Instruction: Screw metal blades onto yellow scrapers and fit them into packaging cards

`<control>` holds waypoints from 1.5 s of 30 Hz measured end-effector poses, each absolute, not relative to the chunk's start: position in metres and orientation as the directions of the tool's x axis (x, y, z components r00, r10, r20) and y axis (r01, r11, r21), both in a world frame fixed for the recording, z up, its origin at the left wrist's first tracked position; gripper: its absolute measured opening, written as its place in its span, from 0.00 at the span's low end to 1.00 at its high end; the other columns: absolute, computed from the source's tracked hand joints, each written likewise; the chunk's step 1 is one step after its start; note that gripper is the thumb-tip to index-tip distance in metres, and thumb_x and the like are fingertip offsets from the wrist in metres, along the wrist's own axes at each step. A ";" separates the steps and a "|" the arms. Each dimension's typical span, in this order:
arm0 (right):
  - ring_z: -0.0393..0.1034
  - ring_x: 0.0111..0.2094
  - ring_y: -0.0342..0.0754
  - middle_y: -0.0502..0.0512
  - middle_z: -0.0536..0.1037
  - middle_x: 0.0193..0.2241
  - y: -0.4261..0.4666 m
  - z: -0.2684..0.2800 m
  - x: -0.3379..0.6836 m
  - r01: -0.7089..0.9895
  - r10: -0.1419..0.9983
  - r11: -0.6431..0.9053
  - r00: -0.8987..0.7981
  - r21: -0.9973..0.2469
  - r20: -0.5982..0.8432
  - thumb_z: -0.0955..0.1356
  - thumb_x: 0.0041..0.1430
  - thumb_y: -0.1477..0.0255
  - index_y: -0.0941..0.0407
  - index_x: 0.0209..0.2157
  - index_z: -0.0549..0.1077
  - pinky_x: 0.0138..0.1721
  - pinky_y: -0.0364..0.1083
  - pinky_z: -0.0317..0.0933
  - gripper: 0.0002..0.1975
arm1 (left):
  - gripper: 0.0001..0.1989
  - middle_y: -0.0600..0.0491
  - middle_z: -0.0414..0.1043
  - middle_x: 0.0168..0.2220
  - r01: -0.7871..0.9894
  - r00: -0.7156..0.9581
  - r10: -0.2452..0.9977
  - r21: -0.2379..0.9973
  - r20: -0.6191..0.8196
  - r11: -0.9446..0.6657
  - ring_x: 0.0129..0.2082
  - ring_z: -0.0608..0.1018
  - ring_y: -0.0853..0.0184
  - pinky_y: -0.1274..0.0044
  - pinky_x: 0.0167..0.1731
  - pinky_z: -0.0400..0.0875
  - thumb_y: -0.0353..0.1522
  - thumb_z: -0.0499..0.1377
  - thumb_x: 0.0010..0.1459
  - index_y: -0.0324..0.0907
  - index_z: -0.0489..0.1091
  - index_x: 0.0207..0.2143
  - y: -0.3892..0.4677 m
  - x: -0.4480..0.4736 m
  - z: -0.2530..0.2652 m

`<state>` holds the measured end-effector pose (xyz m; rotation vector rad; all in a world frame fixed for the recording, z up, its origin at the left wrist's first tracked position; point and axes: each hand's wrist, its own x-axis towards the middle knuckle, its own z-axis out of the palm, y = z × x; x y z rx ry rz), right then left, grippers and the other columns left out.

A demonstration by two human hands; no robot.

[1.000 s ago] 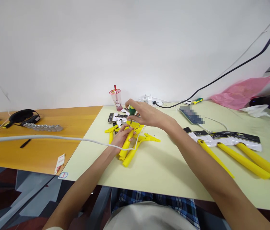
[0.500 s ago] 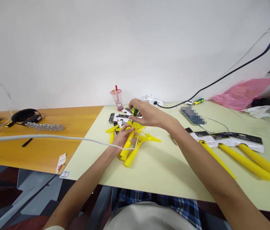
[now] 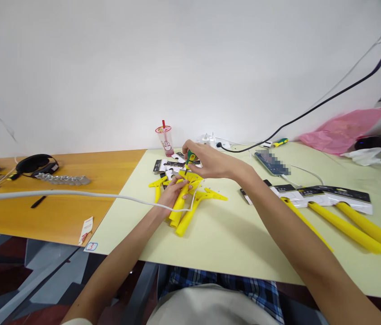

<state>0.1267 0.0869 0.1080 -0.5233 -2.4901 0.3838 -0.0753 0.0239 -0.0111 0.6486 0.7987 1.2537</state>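
Observation:
My right hand point(image 3: 212, 160) is closed round the green-and-yellow handle of a screwdriver point(image 3: 190, 156). The screwdriver points down, its shaft ending at the broad head of a yellow plastic tool point(image 3: 179, 199) with a tubular handle. My left hand point(image 3: 170, 195) grips that tool near its head and steadies it on the table. Beneath and beside it lie more yellow tools of the same T-like shape, one point(image 3: 190, 216) just to the right and another point(image 3: 158, 192) to the left. Small dark bits, too tiny to name, are scattered by the heads.
Black-and-white packets point(image 3: 161, 165) lie behind my hands, near a plastic cup point(image 3: 166, 141) with a red straw. To the right are a phone point(image 3: 271, 162), yellow tubes point(image 3: 346, 228) and a second screwdriver point(image 3: 281, 142). A white cable point(image 3: 109, 194) crosses in front of my left forearm.
My right hand has turned slightly round the screwdriver, so more of its handle and shaft shows. The right forearm has shifted slightly. My left hand and the yellow tool stay in place.

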 end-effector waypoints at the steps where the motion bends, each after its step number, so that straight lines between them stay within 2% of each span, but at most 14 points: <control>1: 0.73 0.44 0.53 0.59 0.79 0.52 0.087 0.108 0.127 0.279 0.446 0.879 -0.771 -0.388 0.456 0.67 0.65 0.78 0.51 0.50 0.64 0.42 0.49 0.60 0.15 | 0.24 0.54 0.76 0.39 -0.565 0.115 0.979 0.800 -0.168 0.204 0.36 0.81 0.68 0.84 0.20 0.64 0.28 0.78 0.49 0.44 0.68 0.42 0.024 -0.076 -0.011; 5: 0.73 0.42 0.52 0.57 0.80 0.50 0.086 0.109 0.125 0.276 0.443 0.879 -0.772 -0.388 0.455 0.67 0.66 0.78 0.51 0.48 0.65 0.42 0.49 0.60 0.12 | 0.24 0.53 0.76 0.39 -0.565 0.113 0.979 0.800 -0.170 0.204 0.36 0.81 0.68 0.84 0.20 0.64 0.27 0.78 0.50 0.44 0.68 0.42 0.025 -0.076 -0.011; 10: 0.73 0.39 0.52 0.57 0.81 0.46 0.086 0.110 0.125 0.355 0.477 0.875 -0.747 -0.328 0.463 0.69 0.70 0.68 0.52 0.49 0.66 0.38 0.49 0.58 0.10 | 0.25 0.53 0.76 0.39 -0.569 0.113 0.979 0.797 -0.168 0.203 0.36 0.81 0.68 0.83 0.20 0.65 0.27 0.78 0.49 0.44 0.67 0.43 0.022 -0.074 -0.010; 14: 0.74 0.43 0.53 0.60 0.81 0.48 0.086 0.111 0.130 0.315 0.488 0.854 -0.762 -0.414 0.426 0.68 0.70 0.70 0.53 0.54 0.66 0.41 0.49 0.60 0.13 | 0.26 0.54 0.75 0.38 -0.572 0.107 0.979 0.795 -0.173 0.203 0.36 0.81 0.68 0.83 0.19 0.64 0.28 0.79 0.49 0.44 0.66 0.42 0.023 -0.074 -0.009; 17: 0.74 0.41 0.51 0.57 0.82 0.46 0.084 0.114 0.130 0.290 0.495 0.835 -0.768 -0.467 0.407 0.68 0.69 0.73 0.52 0.52 0.67 0.41 0.48 0.60 0.11 | 0.26 0.54 0.75 0.39 -0.573 0.108 0.980 0.795 -0.170 0.201 0.36 0.81 0.68 0.84 0.19 0.64 0.28 0.79 0.48 0.44 0.66 0.42 0.023 -0.074 -0.009; 20: 0.73 0.38 0.50 0.54 0.81 0.41 0.081 0.117 0.127 0.316 0.491 0.853 -0.755 -0.415 0.434 0.72 0.69 0.69 0.52 0.48 0.68 0.38 0.47 0.58 0.11 | 0.26 0.54 0.75 0.39 -0.570 0.122 0.978 0.795 -0.167 0.207 0.36 0.81 0.68 0.83 0.19 0.63 0.28 0.79 0.48 0.44 0.67 0.43 0.023 -0.074 -0.010; 23: 0.71 0.34 0.49 0.53 0.80 0.36 0.080 0.117 0.124 0.372 0.498 0.863 -0.739 -0.342 0.453 0.75 0.68 0.62 0.53 0.45 0.66 0.35 0.46 0.54 0.16 | 0.26 0.53 0.76 0.39 -0.566 0.128 0.978 0.797 -0.167 0.210 0.36 0.81 0.68 0.83 0.19 0.64 0.28 0.79 0.48 0.44 0.68 0.43 0.023 -0.073 -0.012; 29: 0.67 0.32 0.48 0.50 0.76 0.33 0.082 0.113 0.122 0.405 0.488 0.872 -0.685 -0.273 0.541 0.73 0.69 0.52 0.51 0.39 0.59 0.34 0.46 0.52 0.23 | 0.27 0.55 0.76 0.38 -0.570 0.118 0.981 0.799 -0.153 0.193 0.35 0.81 0.68 0.83 0.19 0.63 0.28 0.80 0.47 0.44 0.68 0.43 0.020 -0.071 -0.006; 35: 0.63 0.29 0.45 0.45 0.70 0.28 0.074 0.115 0.118 0.256 0.445 0.893 -0.623 -0.369 0.643 0.71 0.71 0.55 0.50 0.38 0.55 0.34 0.44 0.54 0.22 | 0.28 0.55 0.75 0.37 -0.600 0.094 0.989 0.787 -0.111 0.145 0.35 0.81 0.68 0.83 0.18 0.62 0.28 0.80 0.46 0.44 0.68 0.44 0.015 -0.068 0.005; 41: 0.61 0.27 0.44 0.46 0.72 0.30 0.071 0.113 0.113 0.215 0.387 0.921 -0.575 -0.324 0.720 0.72 0.71 0.54 0.50 0.39 0.58 0.32 0.44 0.55 0.21 | 0.29 0.55 0.75 0.37 -0.600 0.028 0.997 0.797 -0.068 0.071 0.35 0.81 0.67 0.83 0.18 0.61 0.30 0.80 0.46 0.45 0.68 0.45 0.014 -0.063 0.009; 45: 0.70 0.32 0.46 0.50 0.77 0.34 0.070 0.111 0.111 0.175 0.354 0.933 -0.597 -0.314 0.720 0.71 0.71 0.59 0.51 0.42 0.62 0.34 0.45 0.60 0.15 | 0.29 0.55 0.75 0.37 -0.589 -0.018 0.998 0.807 -0.066 0.043 0.36 0.82 0.66 0.84 0.18 0.60 0.31 0.80 0.46 0.45 0.67 0.43 0.019 -0.065 0.003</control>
